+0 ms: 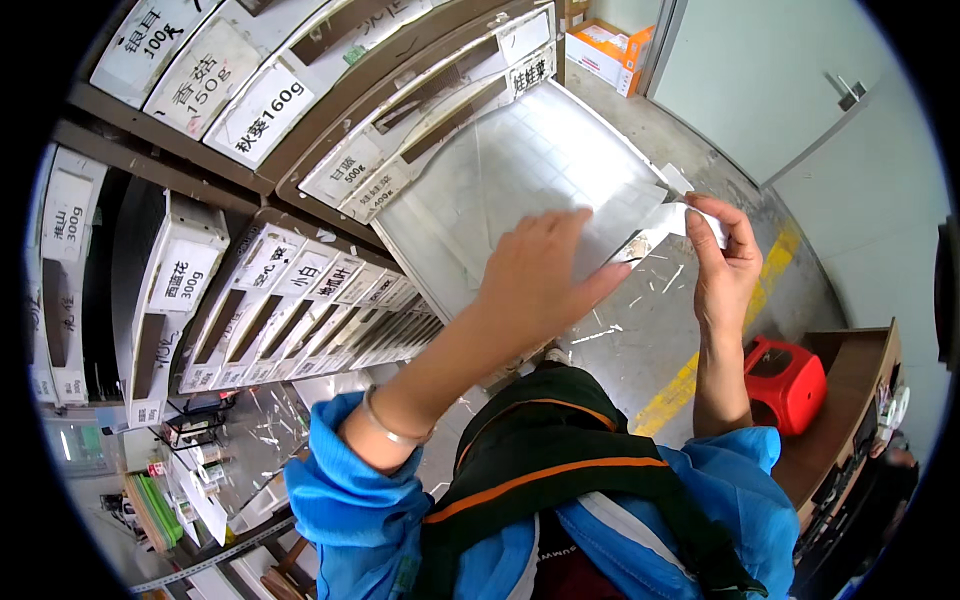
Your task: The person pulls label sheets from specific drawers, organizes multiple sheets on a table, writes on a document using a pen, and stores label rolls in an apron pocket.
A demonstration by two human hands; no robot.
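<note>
A whitish drawer with a translucent surface is pulled out of the cabinet in front of me. My left hand, a little blurred, lies over it with the fingers spread forward. Its thumb stretches toward the drawer's near right corner, beside a torn, dirty patch. At that corner my right hand pinches a white paper strip between thumb and fingers. The strip's inner end reaches the drawer's edge; whether it is still stuck there, I cannot tell.
Labelled drawer fronts fill the cabinet to the left. Paper scraps litter the grey floor, crossed by a yellow line. To the right are a red plastic stool and a wooden desk. An orange and white box stands near a door.
</note>
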